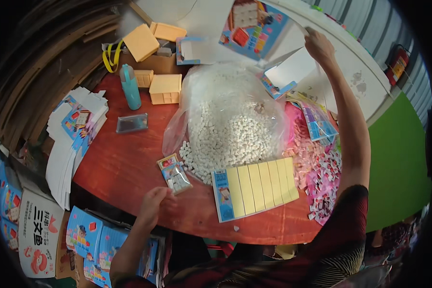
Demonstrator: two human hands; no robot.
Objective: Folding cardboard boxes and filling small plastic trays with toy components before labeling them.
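Note:
My right hand (319, 45) reaches to the far side of the table, its fingers closed on the edge of a blue printed card (252, 45) that is tilted and a little blurred. My left hand (156, 204) is near the front edge, fingers curled together; whether anything is in them is hidden. Just beyond it lies a small clear packet (178, 180) with white pieces and a printed card inside. A large clear plastic bag (216, 79) lies open in the middle, with a heap of small white pieces (230, 139) in it and some spilling out.
A yellow lined sheet with a blue side (257, 187) lies in front of the heap. Pink pieces and small wrapped pieces (325, 175) spread at right. A turquoise bottle (131, 89), a clear case (132, 123), yellow boxes (165, 90) and stacked cards (74, 139) are at left.

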